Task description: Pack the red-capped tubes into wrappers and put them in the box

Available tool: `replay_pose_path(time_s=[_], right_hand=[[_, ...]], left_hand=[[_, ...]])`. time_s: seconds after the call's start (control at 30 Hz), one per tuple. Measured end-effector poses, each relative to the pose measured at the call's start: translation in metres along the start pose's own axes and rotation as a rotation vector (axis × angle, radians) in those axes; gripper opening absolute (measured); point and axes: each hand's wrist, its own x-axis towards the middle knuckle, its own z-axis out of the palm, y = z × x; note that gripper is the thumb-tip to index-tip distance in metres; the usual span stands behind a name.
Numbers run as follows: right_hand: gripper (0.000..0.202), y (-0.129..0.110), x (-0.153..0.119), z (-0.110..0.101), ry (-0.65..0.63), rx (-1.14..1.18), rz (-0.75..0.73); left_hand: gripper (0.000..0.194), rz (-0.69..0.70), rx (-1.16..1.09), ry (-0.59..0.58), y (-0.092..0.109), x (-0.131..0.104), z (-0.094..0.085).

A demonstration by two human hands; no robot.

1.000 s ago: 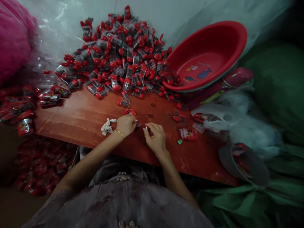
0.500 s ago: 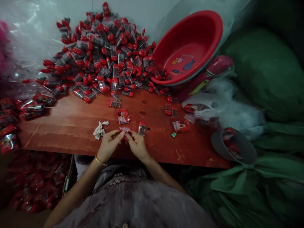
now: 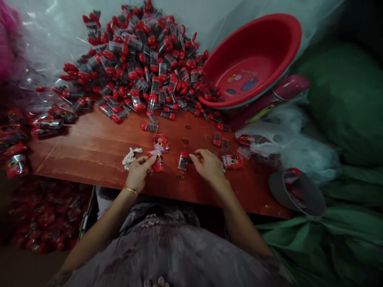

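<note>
My left hand (image 3: 140,170) pinches a small red printed packet (image 3: 156,160) between thumb and fingers. My right hand (image 3: 206,164) is off the packet, just right of a clear container with a red cap (image 3: 183,161) lying on the table. Its thumb and index finger are apart, with nothing visible between them. Behind the held packet lies another red packet (image 3: 160,142), and a crumpled white bundle (image 3: 131,158) sits by my left hand. To the right of my right hand is one more red packet (image 3: 232,161).
A large heap of red-capped containers (image 3: 143,63) covers the back of the red-brown table (image 3: 89,139). A red basin (image 3: 251,59) leans at the back right. Clear plastic bags and a grey bowl (image 3: 278,187) are at the right, packets at the far left.
My right hand has let go of the packet and moved right, past the nearby container. My left hand still holds the packet, which now shows more fully. The view has shifted slightly.
</note>
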Motion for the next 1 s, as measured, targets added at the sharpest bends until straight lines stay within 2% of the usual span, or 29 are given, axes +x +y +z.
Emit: replay_pose_path(time_s=[0.03, 0.1, 0.2, 0.27, 0.33, 0.43, 0.53, 0.6, 0.7, 0.77, 0.83, 0.9, 1.0], right_hand=[[0.022, 0.0, -0.004, 0.001, 0.01, -0.023, 0.016], [0.023, -0.003, -0.01, 0.002, -0.004, -0.055, -0.068], [0.049, -0.005, -0.008, 0.003, -0.124, -0.101, -0.341], [0.055, -0.004, 0.002, 0.001, -0.229, -0.11, -0.493], [0.049, 0.0, 0.014, 0.0, -0.309, -0.104, -0.581], [0.032, 0.003, 0.026, -0.002, -0.348, -0.094, -0.607], [0.022, 0.0, 0.021, -0.003, -0.33, -0.046, -0.525], [0.023, -0.005, 0.007, -0.003, -0.301, 0.089, -0.414], [0.028, -0.019, -0.023, -0.001, -0.312, 0.536, -0.201], [0.029, -0.031, -0.042, 0.002, -0.413, 0.899, -0.031], [0.03, -0.044, -0.054, 0.006, -0.463, 1.147, 0.12], [0.03, -0.055, -0.058, 0.012, -0.418, 1.246, 0.207], [0.03, -0.066, -0.058, 0.022, -0.335, 1.274, 0.25]], left_hand=[[0.047, -0.049, -0.017, 0.016, -0.001, 0.0, 0.002], [0.05, -0.152, -0.042, 0.017, -0.001, 0.0, 0.004], [0.051, -0.229, -0.053, -0.029, -0.002, 0.0, 0.006], [0.051, -0.231, -0.053, -0.042, -0.002, -0.001, 0.007], [0.051, -0.228, -0.047, -0.046, -0.002, -0.003, 0.008], [0.052, -0.217, -0.034, -0.025, -0.002, -0.005, 0.009], [0.052, -0.202, -0.034, -0.013, -0.001, -0.006, 0.008], [0.052, -0.198, -0.033, -0.009, 0.0, -0.007, 0.008], [0.054, -0.183, -0.032, 0.004, 0.002, -0.007, 0.01], [0.054, -0.166, -0.032, 0.008, 0.002, -0.007, 0.013], [0.053, -0.141, -0.03, 0.014, 0.001, -0.008, 0.016], [0.051, -0.109, -0.032, 0.027, 0.0, -0.009, 0.019], [0.049, -0.078, -0.052, 0.042, -0.003, -0.012, 0.022]])
